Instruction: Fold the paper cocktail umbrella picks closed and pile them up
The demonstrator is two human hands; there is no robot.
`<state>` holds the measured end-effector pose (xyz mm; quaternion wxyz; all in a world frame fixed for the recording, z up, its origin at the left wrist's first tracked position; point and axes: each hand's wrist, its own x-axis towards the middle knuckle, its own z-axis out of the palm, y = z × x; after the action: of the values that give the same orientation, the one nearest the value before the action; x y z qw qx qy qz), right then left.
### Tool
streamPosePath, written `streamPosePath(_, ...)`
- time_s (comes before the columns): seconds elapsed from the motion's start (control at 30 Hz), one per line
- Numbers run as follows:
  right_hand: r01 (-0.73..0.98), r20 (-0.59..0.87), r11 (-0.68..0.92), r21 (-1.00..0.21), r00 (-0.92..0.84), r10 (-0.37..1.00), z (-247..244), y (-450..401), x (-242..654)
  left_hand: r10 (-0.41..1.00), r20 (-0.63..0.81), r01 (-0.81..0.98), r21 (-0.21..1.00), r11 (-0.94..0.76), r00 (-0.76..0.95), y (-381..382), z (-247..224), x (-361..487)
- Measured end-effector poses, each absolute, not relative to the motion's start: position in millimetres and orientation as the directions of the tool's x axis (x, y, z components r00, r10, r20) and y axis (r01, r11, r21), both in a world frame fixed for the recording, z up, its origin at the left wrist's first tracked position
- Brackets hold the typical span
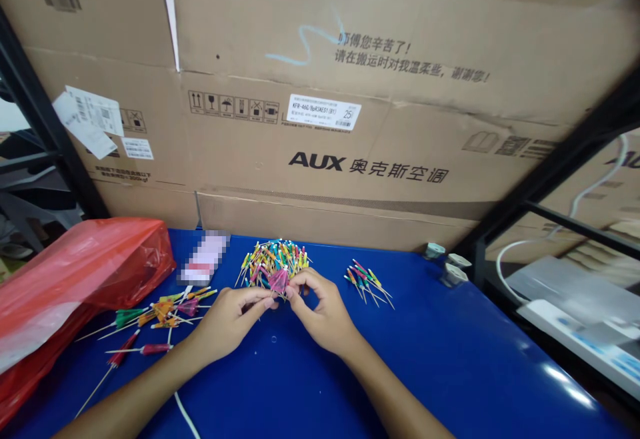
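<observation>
Between my two hands is a pink cocktail umbrella (279,280), partly spread. My left hand (235,315) is closed in a pinch at its lower left, by the stick. My right hand (317,309) pinches the right side of its paper canopy. Just behind them lies a large pile of closed cocktail umbrellas (273,255) in many colours. A smaller bunch of closed umbrellas (367,282) rests to the right. Left of my left hand are several loose umbrellas (163,310), some partly spread, in green, orange and pink.
A red plastic bag (90,259) lies along the left side of the blue table (310,385). Near it are a blurred-out phone-like item (205,257) and a white cable (186,415). Cardboard (240,212) stands behind; small pale pieces (456,272) sit at the right back edge.
</observation>
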<state>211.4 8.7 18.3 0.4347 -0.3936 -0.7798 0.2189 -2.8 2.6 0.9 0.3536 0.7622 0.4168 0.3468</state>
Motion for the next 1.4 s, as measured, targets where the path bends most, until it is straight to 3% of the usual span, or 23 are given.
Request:
streamPosePath(0.17,0.429,0.501,0.579,-0.693,-0.289,0.815,17,10,214,0.911,0.220,0.440,0.820,-0.366,0.348,7,-4,-5)
streamPosePath(0.43,0.425,0.495,0.565,-0.708,-0.272,0.825,18,8,210,0.902,0.179,0.377,0.863,-0.336,0.393,5,-4,-3)
streamPosePath(0.63,0.417,0.481,0.617,-0.667,-0.392,0.784,21,7,210,0.880,0.190,0.365,0.856,-0.366,0.436,3,1,-3)
streamPosePath(1.0,0.402,0.536,0.663,-0.632,-0.391,0.748,9,3,204,0.895,0.116,0.172,0.963,-0.208,0.430,10,-10,-3)
streamPosePath(1.27,0.337,0.480,0.561,-0.756,-0.298,0.825,8,-3,192,0.903,0.120,0.123,0.975,-0.186,0.413,10,-11,-2)
streamPosePath(1.4,0.132,0.394,0.430,-0.893,-0.234,0.889,3,-4,182,0.889,0.101,0.153,0.970,-0.187,0.446,6,-9,0)
